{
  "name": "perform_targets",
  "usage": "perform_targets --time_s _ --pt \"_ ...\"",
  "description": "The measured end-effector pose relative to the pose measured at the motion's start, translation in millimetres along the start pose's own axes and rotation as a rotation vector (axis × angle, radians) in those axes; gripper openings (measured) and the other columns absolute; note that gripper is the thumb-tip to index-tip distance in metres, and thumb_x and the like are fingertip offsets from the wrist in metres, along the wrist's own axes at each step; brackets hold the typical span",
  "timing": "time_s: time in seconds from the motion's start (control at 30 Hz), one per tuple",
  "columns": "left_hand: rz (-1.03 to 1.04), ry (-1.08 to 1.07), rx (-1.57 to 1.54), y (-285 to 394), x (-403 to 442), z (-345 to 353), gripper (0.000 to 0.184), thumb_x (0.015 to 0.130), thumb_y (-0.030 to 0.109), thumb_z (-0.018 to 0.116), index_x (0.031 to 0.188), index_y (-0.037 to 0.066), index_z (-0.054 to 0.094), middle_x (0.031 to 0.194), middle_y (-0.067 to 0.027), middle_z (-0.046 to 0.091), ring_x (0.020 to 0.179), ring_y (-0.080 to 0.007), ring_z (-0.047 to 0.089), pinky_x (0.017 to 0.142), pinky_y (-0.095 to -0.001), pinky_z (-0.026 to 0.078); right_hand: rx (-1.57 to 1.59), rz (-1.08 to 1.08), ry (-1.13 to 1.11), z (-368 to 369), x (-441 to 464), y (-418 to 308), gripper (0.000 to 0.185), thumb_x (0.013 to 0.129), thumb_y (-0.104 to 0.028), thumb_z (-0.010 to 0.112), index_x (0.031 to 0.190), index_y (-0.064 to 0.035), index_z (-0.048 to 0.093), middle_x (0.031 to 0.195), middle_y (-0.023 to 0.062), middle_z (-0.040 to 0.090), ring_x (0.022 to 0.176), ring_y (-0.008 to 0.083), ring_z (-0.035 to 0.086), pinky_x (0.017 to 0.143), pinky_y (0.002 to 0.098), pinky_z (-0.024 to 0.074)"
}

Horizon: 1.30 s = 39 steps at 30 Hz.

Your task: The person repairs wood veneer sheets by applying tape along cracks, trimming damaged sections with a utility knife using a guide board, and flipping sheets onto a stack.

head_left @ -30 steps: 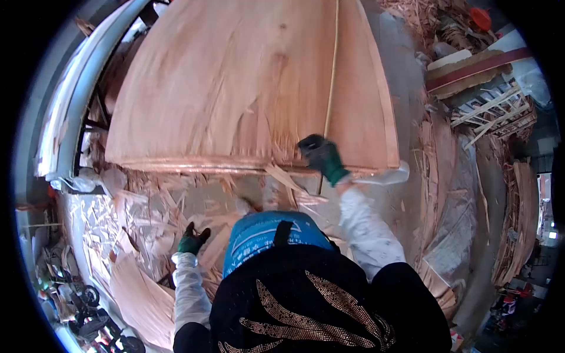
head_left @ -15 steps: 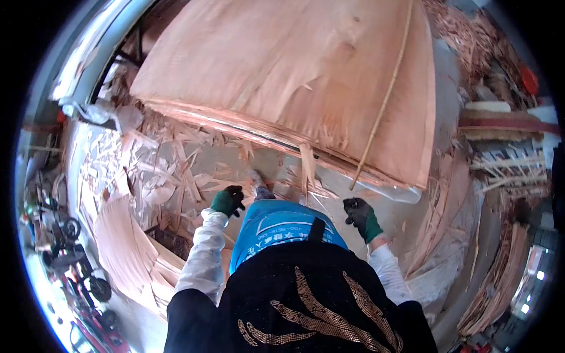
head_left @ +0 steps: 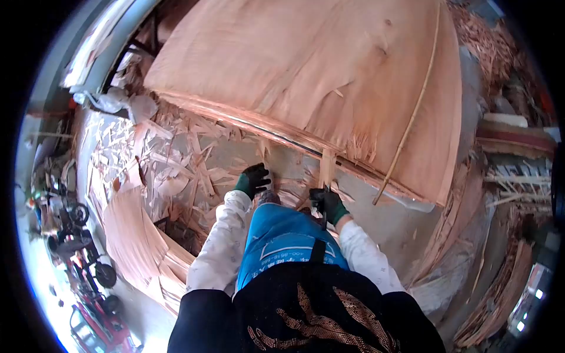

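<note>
**Veneer Stack: One Stack, One Projecting Strip, Two Gloved Hands**

One veneer stack (head_left: 306, 70) is located ahead of the person, its near edge running obliquely across the view. One thin stick (head_left: 415, 117) is laid on its top sheet, toward the right side, with the near end extended past the edge. One wood strip (head_left: 327, 166) is projected from the near edge toward the person.

Two hands are shown, both gloved. The right hand (head_left: 328, 204) is positioned at the lower end of the strip. Its fingers are curled inward; whether the strip is gripped or merely met cannot be told. A thin dark item is seen at this hand, too small to be identified. The left hand (head_left: 253, 179) is held apart from the stack, above the littered floor. Its fingers are partly open and loosely curved, with nothing seen in them.

One blue apron (head_left: 288, 235) is worn, located between the forearms. Many wood scraps (head_left: 170, 159) are spread over the floor (head_left: 394, 229) to the left, and the footing there is obstructed. One dark crate (head_left: 170, 232) is partly covered beside a pile of bent veneer sheets (head_left: 132, 229). Clear plastic (head_left: 141, 109) is bunched near the stack's left corner. At far left, several wheeled vehicles (head_left: 88, 247) are parked; their exact count cannot be told.
</note>
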<state>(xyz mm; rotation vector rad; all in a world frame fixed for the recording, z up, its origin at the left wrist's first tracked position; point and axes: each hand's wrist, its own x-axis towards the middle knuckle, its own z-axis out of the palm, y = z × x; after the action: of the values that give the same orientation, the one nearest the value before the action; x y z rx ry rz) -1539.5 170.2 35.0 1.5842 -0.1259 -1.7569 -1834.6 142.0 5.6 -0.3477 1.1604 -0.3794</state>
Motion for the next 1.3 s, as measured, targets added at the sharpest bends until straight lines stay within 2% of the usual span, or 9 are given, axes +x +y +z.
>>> perform_targets --time_s 0.1,0.3,0.4,0.43,0.57,0.8,0.93,1.03,1.3 --pt "-0.010 -0.026 -0.124 16.6 37.1 0.7 0.039 0.096 0.030 0.042 0.132 0.015 0.044 0.119 -0.0092 0.059 0.103 -0.0286 0.061 0.079 -0.0423 0.052 0.151 -0.037 0.201 14.4 33.5 4.8 0.027 0.078 -0.021 0.064 0.102 -0.0084 0.065 0.070 0.0010 0.062 0.046 0.0090 0.046 0.040 0.0235 0.0316" --pt "-0.134 -0.009 -0.411 5.4 162.8 -14.5 0.029 0.094 0.034 0.042 0.108 0.011 0.054 0.120 -0.0144 0.056 0.111 -0.0387 0.054 0.092 -0.0529 0.044 0.114 -0.253 0.340 -42.7 132.9 66.2 0.011 0.083 -0.014 0.060 0.092 -0.0095 0.064 0.077 0.0041 0.064 0.061 0.0181 0.059 0.056 0.0294 0.0476" --pt "0.824 -0.382 0.980 -15.7 226.3 -36.1 0.029 0.092 0.030 0.046 0.109 0.009 0.057 0.118 -0.0142 0.060 0.110 -0.0325 0.057 0.093 -0.0470 0.045 1.034 -0.417 0.442 -8.2 129.6 37.1 0.012 0.085 -0.022 0.061 0.086 -0.0111 0.064 0.077 0.0030 0.061 0.068 0.0195 0.059 0.060 0.0350 0.0476" --pt "0.869 -0.308 1.168 -8.6 228.6 -29.0 0.030 0.092 0.028 0.047 0.112 0.008 0.056 0.118 -0.0131 0.060 0.109 -0.0313 0.057 0.092 -0.0473 0.046 0.443 -0.546 0.611 -15.1 140.5 36.9 0.012 0.085 -0.022 0.060 0.085 -0.0109 0.064 0.078 0.0026 0.061 0.069 0.0192 0.058 0.061 0.0342 0.0476" --pt "0.838 -0.206 1.966 31.0 200.7 1.9 0.036 0.092 0.029 0.049 0.117 0.004 0.056 0.119 -0.0115 0.061 0.108 -0.0287 0.058 0.094 -0.0454 0.046 0.605 -0.483 0.597 -14.7 164.9 13.8 0.012 0.086 -0.022 0.059 0.087 -0.0106 0.064 0.078 0.0028 0.062 0.068 0.0187 0.058 0.060 0.0332 0.0471" --pt "1.015 -0.050 1.647 18.9 212.2 -0.7 0.032 0.089 0.030 0.049 0.113 0.014 0.064 0.115 -0.0137 0.062 0.107 -0.0313 0.059 0.095 -0.0438 0.045 0.721 -0.478 0.551 -14.0 182.0 9.0 0.013 0.086 -0.022 0.058 0.089 -0.0102 0.064 0.079 0.0033 0.063 0.066 0.0180 0.058 0.057 0.0315 0.0462" --pt "1.119 -0.126 1.892 25.3 205.7 -5.4 0.044 0.091 0.040 0.047 0.123 0.012 0.056 0.129 -0.0075 0.056 0.121 -0.0286 0.048 0.106 -0.0418 0.033 0.743 -0.471 0.544 -14.4 183.1 19.8 0.014 0.087 -0.022 0.057 0.090 -0.0099 0.064 0.079 0.0036 0.063 0.065 0.0175 0.058 0.056 0.0306 0.0457" --pt "0.540 -0.219 1.660 40.5 187.2 12.9 0.046 0.090 0.042 0.047 0.124 0.012 0.055 0.129 -0.0064 0.056 0.124 -0.0271 0.045 0.108 -0.0412 0.029 0.752 -0.462 0.530 -16.9 181.3 28.1 0.014 0.087 -0.021 0.057 0.091 -0.0097 0.064 0.079 0.0038 0.064 0.064 0.0172 0.058 0.055 0.0298 0.0453" --pt "0.709 -0.259 0.961 1.9 237.2 -21.9 0.036 0.091 0.030 0.052 0.116 0.004 0.059 0.120 -0.0112 0.061 0.109 -0.0270 0.057 0.098 -0.0392 0.043 0.801 -0.486 0.520 -17.6 193.5 33.4 0.016 0.088 -0.021 0.055 0.093 -0.0092 0.064 0.080 0.0044 0.065 0.062 0.0163 0.058 0.053 0.0279 0.0443"
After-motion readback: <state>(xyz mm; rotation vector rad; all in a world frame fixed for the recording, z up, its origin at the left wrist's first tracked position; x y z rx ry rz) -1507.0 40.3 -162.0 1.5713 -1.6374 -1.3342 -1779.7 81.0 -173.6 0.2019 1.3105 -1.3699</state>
